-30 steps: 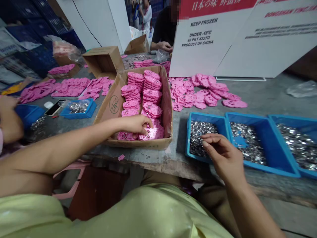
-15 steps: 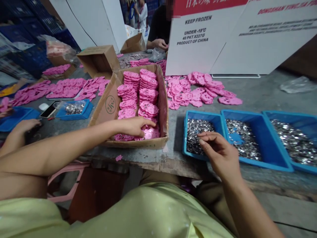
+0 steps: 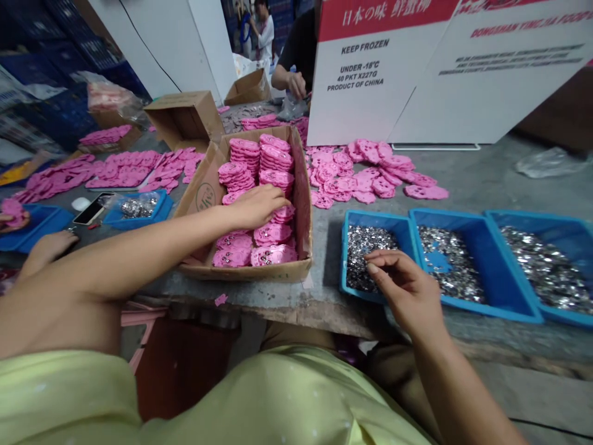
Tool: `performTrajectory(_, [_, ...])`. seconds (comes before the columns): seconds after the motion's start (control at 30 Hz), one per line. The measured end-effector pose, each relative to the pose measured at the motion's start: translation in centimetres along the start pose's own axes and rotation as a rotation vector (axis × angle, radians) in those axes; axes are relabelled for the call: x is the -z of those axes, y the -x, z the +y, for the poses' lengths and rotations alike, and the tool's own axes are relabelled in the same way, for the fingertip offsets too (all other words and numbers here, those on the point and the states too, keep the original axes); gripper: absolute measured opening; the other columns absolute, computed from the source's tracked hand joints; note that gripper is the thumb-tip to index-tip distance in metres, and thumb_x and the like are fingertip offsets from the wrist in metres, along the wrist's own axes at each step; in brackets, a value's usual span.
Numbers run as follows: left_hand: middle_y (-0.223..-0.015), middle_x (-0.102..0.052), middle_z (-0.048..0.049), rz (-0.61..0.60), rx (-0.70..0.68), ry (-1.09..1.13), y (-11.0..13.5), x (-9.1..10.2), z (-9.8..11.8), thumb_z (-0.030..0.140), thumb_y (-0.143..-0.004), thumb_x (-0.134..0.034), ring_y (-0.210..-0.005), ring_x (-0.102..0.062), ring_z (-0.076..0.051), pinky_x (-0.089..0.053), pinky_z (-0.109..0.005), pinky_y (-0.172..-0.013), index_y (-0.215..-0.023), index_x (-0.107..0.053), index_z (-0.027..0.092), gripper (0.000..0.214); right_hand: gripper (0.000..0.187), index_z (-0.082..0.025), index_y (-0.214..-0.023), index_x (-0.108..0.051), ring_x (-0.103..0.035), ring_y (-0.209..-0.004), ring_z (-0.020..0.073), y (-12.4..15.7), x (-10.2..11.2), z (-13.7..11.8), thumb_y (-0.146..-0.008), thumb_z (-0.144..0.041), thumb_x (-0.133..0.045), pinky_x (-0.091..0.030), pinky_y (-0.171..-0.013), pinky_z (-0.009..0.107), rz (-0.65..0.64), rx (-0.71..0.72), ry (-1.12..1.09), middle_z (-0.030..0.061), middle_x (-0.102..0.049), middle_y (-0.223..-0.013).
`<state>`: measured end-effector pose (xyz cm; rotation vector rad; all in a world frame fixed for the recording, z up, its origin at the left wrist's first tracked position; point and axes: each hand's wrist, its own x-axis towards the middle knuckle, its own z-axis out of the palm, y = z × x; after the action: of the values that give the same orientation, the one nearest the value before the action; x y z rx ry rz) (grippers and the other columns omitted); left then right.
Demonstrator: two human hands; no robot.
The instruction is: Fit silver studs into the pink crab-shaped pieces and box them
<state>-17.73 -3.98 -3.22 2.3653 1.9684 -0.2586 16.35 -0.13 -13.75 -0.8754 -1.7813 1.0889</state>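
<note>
Inside the cardboard box (image 3: 250, 271), flat pink shaped pieces (image 3: 274, 254) with small dark and shiny marks stand in stacks. My left hand (image 3: 259, 207) reaches over these stacks from the left, fingers stretched and bent down, the tips at a stack by the box's right wall. Its thumb is hidden. Over the left blue bin (image 3: 378, 219), which holds small shiny silver bits (image 3: 365, 247), my right hand (image 3: 407, 284) is closed in a pinch of thumb and fingers. Whatever lies between those fingertips is too small to make out.
Two more blue bins (image 3: 514, 300) of silver bits stand to the right. Loose pink pieces (image 3: 365, 170) lie behind, before a white carton panel (image 3: 356, 111). On the left are a phone (image 3: 92, 209), a small blue tray (image 3: 162, 213) and another person's hand (image 3: 50, 244).
My left hand has moved away from the box's front stacks to one farther back, uncovering the front pieces. My right hand keeps its pinch over the bin. The view has shifted slightly.
</note>
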Motion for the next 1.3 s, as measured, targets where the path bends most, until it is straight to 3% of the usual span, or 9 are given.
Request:
performTrajectory(0.13, [-0.156,-0.058,-0.0180,-0.052,-0.170,-0.156,-1.2,-0.8,-1.0,0.020,-0.103,-0.044,-0.146,-0.051,-0.031,-0.037,-0.044,-0.121,-0.149,-0.061,0.013,0.049,0.013,-0.027,-0.081,-0.070,-0.072,-0.093,0.0240,0.0,-0.1,0.0,-0.090,-0.036,-0.071,-0.057,-0.088,0.043,0.000,0.009,0.008,0.0059,-0.077,-0.098])
performTrajectory(0.27, [-0.142,-0.066,-0.0172,-0.123,-0.071,-0.176,-1.5,-0.9,-1.0,0.023,-0.103,-0.044,-0.131,-0.062,-0.031,-0.045,-0.041,-0.111,-0.150,-0.060,0.013,0.050,0.012,-0.026,-0.081,-0.071,-0.072,-0.092,0.0232,-0.1,-0.2,-0.1,-0.089,-0.035,-0.071,-0.057,-0.086,0.041,0.003,0.020,0.003,0.0055,-0.077,-0.097])
performTrajectory(0.43, [-0.146,-0.062,-0.0183,-0.122,0.079,-0.133,-1.4,-1.0,-0.4,0.033,-0.105,-0.044,-0.132,-0.060,-0.032,-0.048,-0.041,-0.107,-0.156,-0.054,0.013,0.055,0.012,-0.027,-0.081,-0.071,-0.072,-0.092,0.0239,-0.2,-0.1,-0.1,-0.089,-0.035,-0.071,-0.057,-0.086,0.042,-0.011,0.019,0.001,0.0053,-0.077,-0.096])
performTrajectory(0.77, [-0.151,-0.056,-0.0172,-0.097,0.119,-0.117,-0.9,-1.2,0.2,0.041,-0.101,-0.049,-0.131,-0.060,-0.033,-0.049,-0.043,-0.105,-0.156,-0.050,0.018,0.060,0.014,-0.026,-0.080,-0.070,-0.072,-0.090,0.0225,-0.4,0.1,-0.5,-0.088,-0.037,-0.071,-0.056,-0.083,0.038,-0.035,-0.023,-0.017,0.0052,-0.078,-0.096])
performTrajectory(0.87, [-0.149,-0.057,-0.0189,-0.079,0.132,-0.129,-1.0,-1.4,0.3,0.039,-0.103,-0.047,-0.131,-0.060,-0.034,-0.049,-0.043,-0.106,-0.154,-0.053,0.016,0.057,0.013,-0.025,-0.082,-0.069,-0.070,-0.084,0.0218,-3.1,0.4,-1.6,-0.088,-0.037,-0.070,-0.056,-0.078,0.037,-0.094,0.010,0.042,0.0048,-0.077,-0.093])
performTrajectory(0.97, [-0.149,-0.057,-0.0191,-0.067,0.149,-0.139,-1.1,-1.3,0.4,0.038,-0.103,-0.048,-0.133,-0.059,-0.034,-0.048,-0.043,-0.107,-0.155,-0.053,0.016,0.056,0.011,-0.025,-0.097,-0.073,-0.069,-0.083,0.0225,-8.5,-0.6,-3.0,-0.090,-0.031,-0.067,-0.055,-0.079,0.037,-0.159,0.084,0.279,0.0057,-0.077,-0.096])
performTrajectory(1.03, [-0.150,-0.056,-0.0182,-0.067,0.148,-0.148,-1.0,-1.1,0.4,0.039,-0.103,-0.050,-0.135,-0.058,-0.033,-0.047,-0.041,-0.110,-0.157,-0.051,0.018,0.058,0.021,-0.022,-0.110,-0.075,-0.071,-0.095,0.0255,-12.6,-2.4,-3.6,-0.092,-0.026,-0.065,-0.056,-0.089,0.040,-0.278,0.109,0.535,0.0104,-0.078,-0.111])
performTrajectory(1.13, [-0.151,-0.055,-0.0170,-0.064,0.128,-0.155,-0.6,-0.1,0.4,0.041,-0.103,-0.051,-0.136,-0.057,-0.032,-0.046,-0.040,-0.112,-0.157,-0.052,0.019,0.059,0.036,-0.012,-0.128,-0.072,-0.066,-0.121,0.0315,-17.5,-6.0,-3.8,-0.096,-0.025,-0.061,-0.051,-0.104,0.041,-0.571,0.126,1.013,0.0202,-0.073,-0.134])
performTrajectory(1.3, [-0.150,-0.056,-0.0178,0.098,0.171,-0.012,0.6,2.9,0.0,0.030,-0.100,-0.053,-0.137,-0.058,-0.032,-0.047,-0.042,-0.113,-0.149,-0.058,0.015,0.051,0.035,-0.005,-0.122,-0.075,-0.066,-0.127,0.0367,-19.2,-10.4,-2.4,-0.091,-0.013,-0.059,-0.050,-0.105,0.045,-0.680,0.126,1.121,0.0291,-0.074,-0.130])
